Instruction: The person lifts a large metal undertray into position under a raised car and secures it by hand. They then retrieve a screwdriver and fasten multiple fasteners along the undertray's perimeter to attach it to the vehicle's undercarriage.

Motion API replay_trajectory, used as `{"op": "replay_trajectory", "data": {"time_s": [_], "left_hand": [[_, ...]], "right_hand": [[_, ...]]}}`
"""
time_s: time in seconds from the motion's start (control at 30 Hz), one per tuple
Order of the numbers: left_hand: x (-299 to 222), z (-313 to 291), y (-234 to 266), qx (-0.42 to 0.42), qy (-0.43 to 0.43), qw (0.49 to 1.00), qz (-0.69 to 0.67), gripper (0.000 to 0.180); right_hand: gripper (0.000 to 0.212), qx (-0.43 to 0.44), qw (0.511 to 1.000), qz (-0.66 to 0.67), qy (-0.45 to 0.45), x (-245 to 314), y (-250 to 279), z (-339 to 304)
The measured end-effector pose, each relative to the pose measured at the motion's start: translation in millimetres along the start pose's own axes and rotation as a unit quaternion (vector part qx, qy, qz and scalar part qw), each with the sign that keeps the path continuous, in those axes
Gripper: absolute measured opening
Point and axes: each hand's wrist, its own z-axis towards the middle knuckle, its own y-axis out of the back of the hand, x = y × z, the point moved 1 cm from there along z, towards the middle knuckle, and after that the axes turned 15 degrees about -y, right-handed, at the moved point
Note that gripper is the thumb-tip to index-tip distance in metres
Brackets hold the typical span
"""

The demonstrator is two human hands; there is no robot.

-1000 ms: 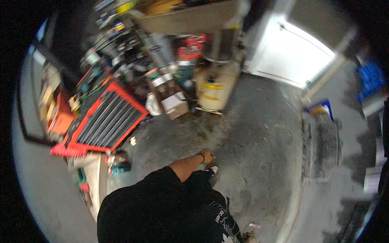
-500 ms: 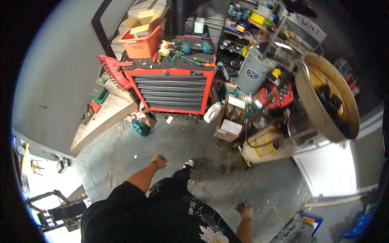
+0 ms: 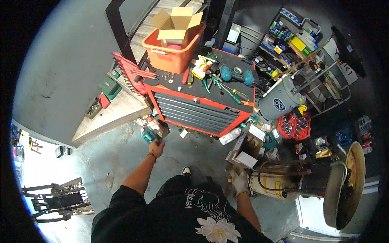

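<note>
My left hand [image 3: 156, 148] is stretched forward over the floor, its fingers curled in. What they hold, if anything, is hidden. In the picture it lies just below a teal jug [image 3: 148, 135] with a red-capped container next to it; I cannot tell whether they touch. Lower right, my right hand [image 3: 240, 182] looks pale and smeared, with a small yellowish patch at its fingers. It is nearest to an open cardboard box [image 3: 248, 145] and a cream-coloured tank [image 3: 265, 187]. Ahead stands a red tool chest [image 3: 198, 106] with dark drawers.
On the chest lie a teal power tool [image 3: 239, 76], pliers [image 3: 213, 82], screwdrivers and an orange tub [image 3: 172, 54] holding a cardboard box. A grey cylinder [image 3: 279, 99], a red socket case [image 3: 295, 126] and a large round pan [image 3: 338, 194] stand rightward. A wooden step [image 3: 117, 115] edges the left.
The view has turned and come nearer the chest, which appears larger and tilted. My right hand has risen in the picture toward the cardboard box; my left hand now appears close to the teal jug.
</note>
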Motion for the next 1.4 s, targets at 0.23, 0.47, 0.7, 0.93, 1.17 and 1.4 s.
{"op": "replay_trajectory", "data": {"time_s": [0.23,0.47,0.7,0.93,1.17,1.4], "left_hand": [[-159,202,46,-0.174,-0.236,0.950,0.104,0.047],[-232,320,40,-0.100,-0.166,0.906,0.375,0.067],[-233,328,11,-0.146,-0.145,0.877,0.435,0.059],[-217,331,12,-0.163,-0.149,0.901,0.375,0.046],[-224,327,17,-0.110,-0.189,0.903,0.370,0.026],[-229,322,17,-0.127,-0.223,0.897,0.361,0.032]], "right_hand": [[0.028,0.083,0.970,0.230,0.008,127,6,111],[0.025,0.007,0.968,0.196,0.157,254,33,185],[0.023,0.083,0.958,0.259,0.087,294,63,260],[0.025,0.022,0.976,-0.002,0.217,327,75,282],[0.032,0.084,0.971,-0.072,0.214,351,58,263],[0.036,0.008,0.945,-0.214,0.246,359,49,251]]}}
